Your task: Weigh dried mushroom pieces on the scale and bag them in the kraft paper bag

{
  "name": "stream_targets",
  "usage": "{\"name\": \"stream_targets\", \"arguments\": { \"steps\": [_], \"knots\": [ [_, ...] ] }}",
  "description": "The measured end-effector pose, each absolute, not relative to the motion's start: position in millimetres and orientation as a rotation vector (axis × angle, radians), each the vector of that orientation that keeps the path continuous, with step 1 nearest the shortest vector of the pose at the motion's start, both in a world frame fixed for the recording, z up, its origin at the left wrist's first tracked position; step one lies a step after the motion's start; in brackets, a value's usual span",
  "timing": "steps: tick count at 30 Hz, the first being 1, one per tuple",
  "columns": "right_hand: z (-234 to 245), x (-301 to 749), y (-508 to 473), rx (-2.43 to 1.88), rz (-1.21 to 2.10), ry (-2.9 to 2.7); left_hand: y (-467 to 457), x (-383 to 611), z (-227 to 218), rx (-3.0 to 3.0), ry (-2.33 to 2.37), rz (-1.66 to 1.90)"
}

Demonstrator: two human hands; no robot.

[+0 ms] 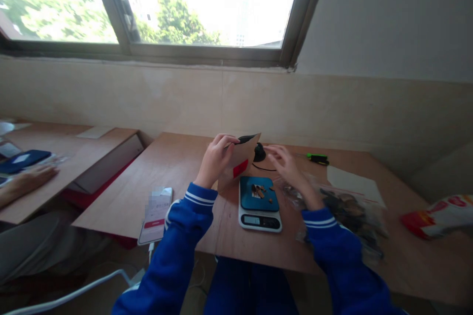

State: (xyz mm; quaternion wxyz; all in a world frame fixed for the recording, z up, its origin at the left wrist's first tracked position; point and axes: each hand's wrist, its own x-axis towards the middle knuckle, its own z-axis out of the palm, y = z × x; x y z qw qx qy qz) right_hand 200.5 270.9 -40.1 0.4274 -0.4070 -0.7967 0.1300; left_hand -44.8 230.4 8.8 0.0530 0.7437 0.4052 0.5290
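Note:
My left hand (218,156) is closed on the upper edge of a brown paper pouch (231,166) with a red patch, held tilted above the table. A dark strip runs along the pouch's top. Just right of the pouch, my right hand (286,163) is raised with thumb and fingers apart. Its fingertips are close to a small black object (259,152) with a thin cable; whether they touch it I cannot tell. Below both hands stands a white kitchen scale (242,221) with a blue platform, bearing several brown dried pieces (261,192). Its display is lit but unreadable.
Clear plastic bags of dark dried pieces (347,211) lie right of the scale, near a white sheet (354,184) and a green-black screwdriver (317,158). A red-white packet (439,216) is far right. A cabled phone (157,216) lies left. Another person's hand (40,177) rests on the neighbouring table.

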Motion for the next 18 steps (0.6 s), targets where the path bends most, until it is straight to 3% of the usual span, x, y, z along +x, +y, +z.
{"name": "stream_targets", "arguments": {
  "steps": [8,18],
  "knots": [
    [-149,228,234,-1.32,0.606,-2.28,182,-44,-11,1.971,1.401,1.788],
    [-150,213,247,-1.141,0.594,-2.373,136,-59,-31,1.69,1.604,1.789]
  ]
}}
